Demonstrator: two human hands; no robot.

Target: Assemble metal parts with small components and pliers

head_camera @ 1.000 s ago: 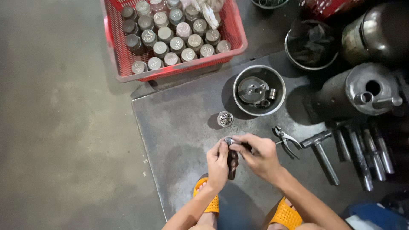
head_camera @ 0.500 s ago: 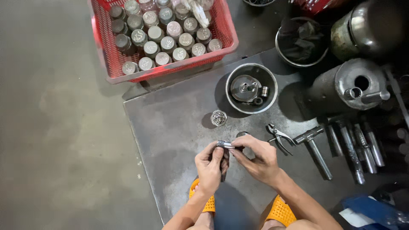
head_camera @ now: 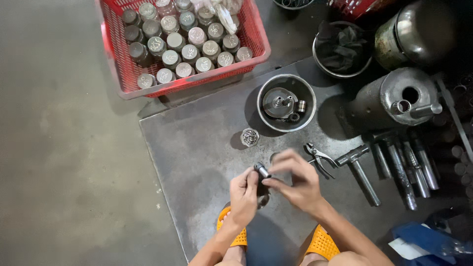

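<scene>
My left hand [head_camera: 243, 195] grips a small grey metal cylinder part [head_camera: 261, 169] from below, over a dark steel plate [head_camera: 197, 148]. My right hand [head_camera: 294, 181] pinches the same part from the right with thumb and fingers. A small round metal cup [head_camera: 250, 137] with tiny pieces inside stands just beyond my hands. Further back sits a steel bowl [head_camera: 263, 93] holding a round metal part and small rings.
A red plastic crate [head_camera: 114, 59] of several metal cylinders stands at the back left. Pliers [head_camera: 318, 157], a hammer [head_camera: 359, 170] and several steel rods [head_camera: 404, 165] lie to the right. Large metal cylinders [head_camera: 399, 98] and a bowl of dark cloth [head_camera: 342, 49] sit behind. My orange sandals [head_camera: 322, 244] rest below.
The view has shifted, so everything sits lower and further left in frame. My hands stay together on the small part, and my right fingers have spread more over it.
</scene>
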